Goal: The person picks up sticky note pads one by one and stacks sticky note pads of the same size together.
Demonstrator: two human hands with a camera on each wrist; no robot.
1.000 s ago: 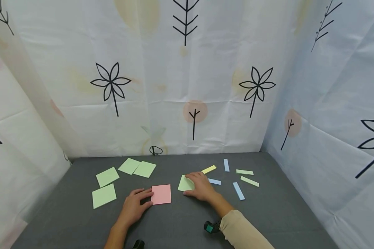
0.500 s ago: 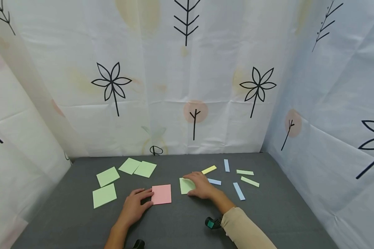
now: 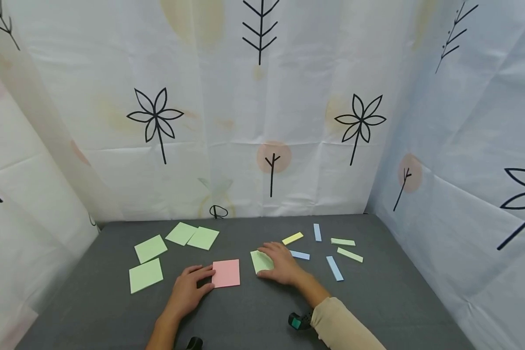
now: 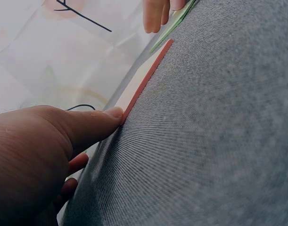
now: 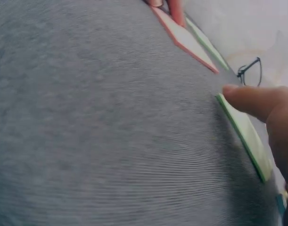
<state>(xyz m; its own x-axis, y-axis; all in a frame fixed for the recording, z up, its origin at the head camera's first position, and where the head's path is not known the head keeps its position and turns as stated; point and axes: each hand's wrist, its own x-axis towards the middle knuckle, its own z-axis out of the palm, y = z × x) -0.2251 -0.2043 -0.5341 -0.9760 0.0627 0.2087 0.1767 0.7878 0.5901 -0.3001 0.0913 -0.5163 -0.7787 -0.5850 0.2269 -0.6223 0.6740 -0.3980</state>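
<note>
A pink square sticky-note pad (image 3: 226,273) lies flat near the middle of the grey table. My left hand (image 3: 189,290) touches its left side, fingers extended, with the thumb on the near corner and fingertips by the far corner. The left wrist view shows that thumb (image 4: 94,123) on the pad's corner. To the right, my right hand (image 3: 282,264) holds a light green square pad (image 3: 260,261) between thumb and fingers, covering its right part. In the right wrist view the thumb (image 5: 250,100) is at one corner of the green pad (image 5: 247,134).
Several green square notes (image 3: 146,275) lie at the left, two of them overlapping. Narrow paper strips in blue (image 3: 334,268), green (image 3: 350,255) and yellow (image 3: 292,238) are scattered on the right. A patterned white cloth (image 3: 245,107) hangs behind the table (image 3: 253,321).
The green pad has turned counterclockwise under my right hand, its far left corner swinging left. My left hand and the pink pad have stayed in place.
</note>
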